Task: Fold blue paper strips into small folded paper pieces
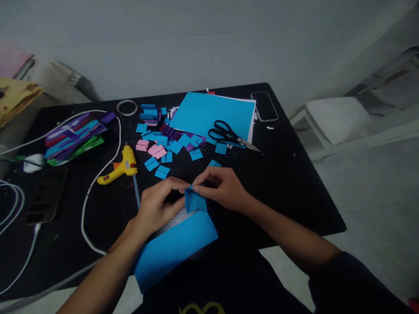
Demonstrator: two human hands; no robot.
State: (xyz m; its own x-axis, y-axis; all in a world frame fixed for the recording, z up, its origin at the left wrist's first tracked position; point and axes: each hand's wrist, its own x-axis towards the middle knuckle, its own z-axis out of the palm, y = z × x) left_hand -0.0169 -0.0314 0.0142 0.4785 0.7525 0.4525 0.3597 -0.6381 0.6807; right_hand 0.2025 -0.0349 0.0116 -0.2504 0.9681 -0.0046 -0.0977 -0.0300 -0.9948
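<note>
A small folded piece of blue paper point(195, 200) stands upright between my two hands near the table's front edge. My left hand point(160, 200) pinches its upper left side. From the right, my right hand point(224, 187) grips the top edge between thumb and fingers. Under them lies a larger folded blue sheet point(176, 250), partly hanging past the table edge. A grey striped surface point(176, 220) shows beside that sheet, mostly hidden by my left hand. Several small folded blue paper pieces point(163, 172) lie just beyond my hands.
A yellow glue gun point(122, 168) with a glue stick lies left of my hands. Black scissors point(231, 137) rest on a blue sheet point(209, 111) at the back. A phone point(264, 106), a white cable point(85, 209), pink paper pieces point(157, 151) and bundled coloured strips point(73, 135) are around.
</note>
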